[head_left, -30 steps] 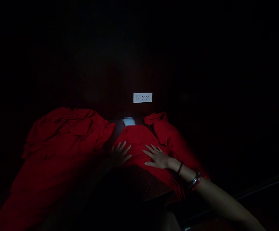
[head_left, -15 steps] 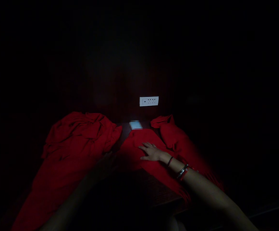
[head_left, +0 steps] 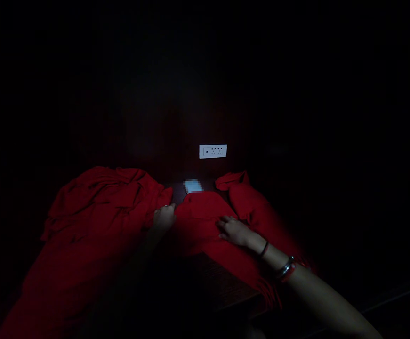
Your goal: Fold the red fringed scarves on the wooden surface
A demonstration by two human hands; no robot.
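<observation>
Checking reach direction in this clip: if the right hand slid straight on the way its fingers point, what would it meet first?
Probably the raised fold of the red cloth just ahead of the right hand; the dim light leaves depth unclear.

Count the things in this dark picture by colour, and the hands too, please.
Red cloth heaps: 3 (left heap, middle heap, right heap; maybe joined)
White things: 2 (socket plate, blurred pale item)
Hands: 2 (left hand, right hand)
Total: 7
</observation>
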